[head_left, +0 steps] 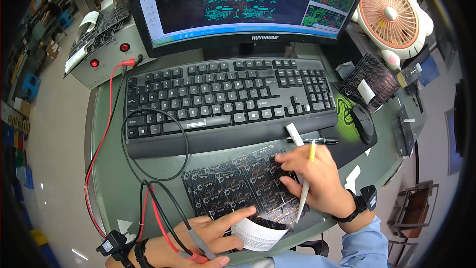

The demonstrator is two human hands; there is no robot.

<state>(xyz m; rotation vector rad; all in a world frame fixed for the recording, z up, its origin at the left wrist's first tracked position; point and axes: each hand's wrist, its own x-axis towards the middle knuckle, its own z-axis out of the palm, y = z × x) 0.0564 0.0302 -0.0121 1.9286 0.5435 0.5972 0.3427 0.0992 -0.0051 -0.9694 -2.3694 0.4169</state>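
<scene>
A black printed circuit board panel (223,188) lies on the green bench top below the keyboard. My left hand (213,233) is at its near edge, index finger stretched onto the board. A red test probe (197,257) and a dark grey test probe (202,244) lie between its thumb and fingers. A curled white printed label strip (260,237) rests by these fingers, over the board's near edge. My right hand (317,173) grips a slim white pointed tool with a yellow end (304,196), tip down near the strip. Its index finger and thumb hover over the board's right side.
Beyond the board stand a black keyboard (228,94) and a monitor (238,10). To the right are a mouse (363,124), another board stack (369,82) and a fan (391,15). A grey box (111,59) at left feeds red and black leads (105,139). A pen (315,141) lies below the keyboard.
</scene>
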